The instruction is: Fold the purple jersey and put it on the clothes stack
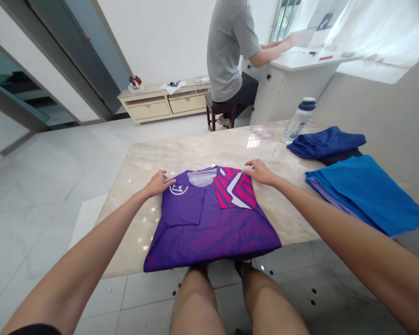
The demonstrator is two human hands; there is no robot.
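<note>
A purple T-shirt (212, 237) lies on the marble-look table with its sides and sleeves folded inward. One folded sleeve is plain purple; the other has a pink, purple and white pattern. The grey inside of the neck shows at the far edge, and the hem reaches the near table edge. At the shirt's upper left corner, by a round white logo, is my left hand (157, 183), open, its thumb over the fabric. My right hand (260, 171) is at the upper right corner, also open, with fingers apart and the thumb at the patterned sleeve's edge.
Blue folded cloth (373, 190) and a dark blue garment (326, 142) lie on the table's right side. Behind them stands a clear water bottle (299, 120). A person in grey (225, 51) sits at a white desk (300, 60) beyond the table (125, 223).
</note>
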